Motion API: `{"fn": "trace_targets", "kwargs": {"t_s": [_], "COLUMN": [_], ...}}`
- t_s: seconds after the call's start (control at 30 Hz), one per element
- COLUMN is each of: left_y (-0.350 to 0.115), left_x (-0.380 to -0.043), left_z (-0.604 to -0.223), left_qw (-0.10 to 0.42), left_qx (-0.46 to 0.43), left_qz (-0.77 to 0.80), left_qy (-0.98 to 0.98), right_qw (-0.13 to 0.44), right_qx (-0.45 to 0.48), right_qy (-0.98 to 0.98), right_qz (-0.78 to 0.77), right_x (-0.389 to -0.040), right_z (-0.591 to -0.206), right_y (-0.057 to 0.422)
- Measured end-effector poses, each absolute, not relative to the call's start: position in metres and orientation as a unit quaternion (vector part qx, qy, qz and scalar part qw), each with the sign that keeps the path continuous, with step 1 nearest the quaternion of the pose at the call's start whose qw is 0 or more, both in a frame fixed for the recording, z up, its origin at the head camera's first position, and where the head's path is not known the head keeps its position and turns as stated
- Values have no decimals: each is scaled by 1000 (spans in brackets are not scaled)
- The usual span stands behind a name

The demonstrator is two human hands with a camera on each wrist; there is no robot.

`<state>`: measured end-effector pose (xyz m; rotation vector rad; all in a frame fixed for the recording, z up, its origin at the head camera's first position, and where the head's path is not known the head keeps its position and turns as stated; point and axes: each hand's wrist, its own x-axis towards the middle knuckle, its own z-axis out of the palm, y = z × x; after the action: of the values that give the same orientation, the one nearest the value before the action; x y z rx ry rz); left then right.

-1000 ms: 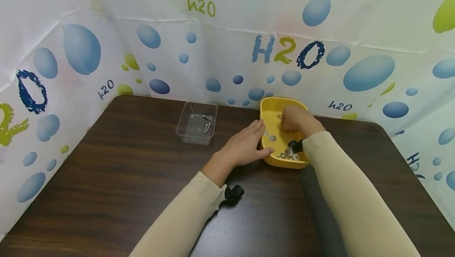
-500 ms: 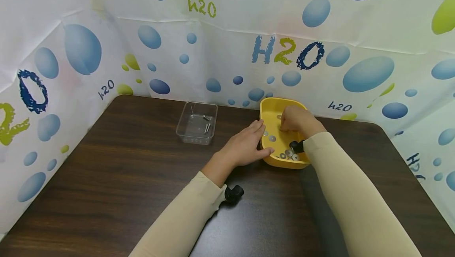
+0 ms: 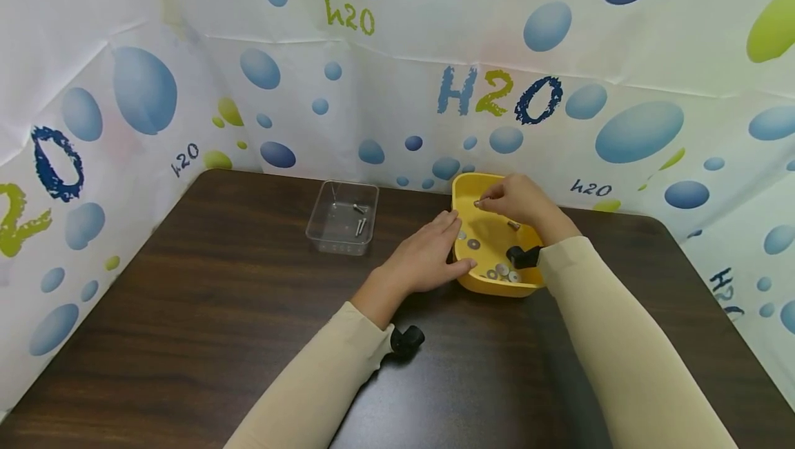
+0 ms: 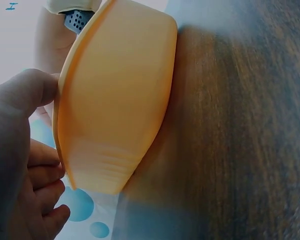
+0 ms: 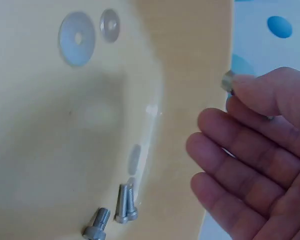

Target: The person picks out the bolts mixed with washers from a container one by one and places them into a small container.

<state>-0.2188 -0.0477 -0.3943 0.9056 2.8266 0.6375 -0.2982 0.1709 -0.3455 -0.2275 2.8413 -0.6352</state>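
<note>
The right hand (image 3: 520, 199) pinches a small metal piece (image 5: 227, 81) (a shiny one) between thumb and fingertip, over the yellow tub (image 3: 497, 288). Bolts (image 5: 96, 225) and flat rings (image 5: 69, 42) lie in the tub, apart from that hand. The left hand (image 3: 428, 256), thumb spread from its fingers, touches the tub.

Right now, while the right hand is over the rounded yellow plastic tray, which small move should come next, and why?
Probably, the right hand should lift away from the rounded yellow plastic tray towards the clear rectangular plastic box: the hand pinches a small silver metal piece, and that box holds silver metal screws. The piece may be a screw too, though it is mostly hidden.
</note>
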Motion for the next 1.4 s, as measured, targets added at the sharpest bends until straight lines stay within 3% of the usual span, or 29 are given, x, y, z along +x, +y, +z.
{"fn": "trace_targets", "kwargs": {"t_s": [0.33, 0.93, 1.4], "left_y": [-69, -170, -219], "left_x": [-213, -215, -224], "left_z": [-381, -362, -348], "left_qw": [27, -30, -57], "left_qx": [290, 209, 153], "left_qz": [222, 252, 281], "left_qy": [931, 944, 946], "right_qw": [25, -41, -100], "right_qx": [-115, -181, -226], "right_qy": [961, 919, 872], "right_qz": [-252, -347, -423], "right_x": [-290, -267, -254], "right_z": [-343, -329, -347], "right_y": [150, 88, 27]}}
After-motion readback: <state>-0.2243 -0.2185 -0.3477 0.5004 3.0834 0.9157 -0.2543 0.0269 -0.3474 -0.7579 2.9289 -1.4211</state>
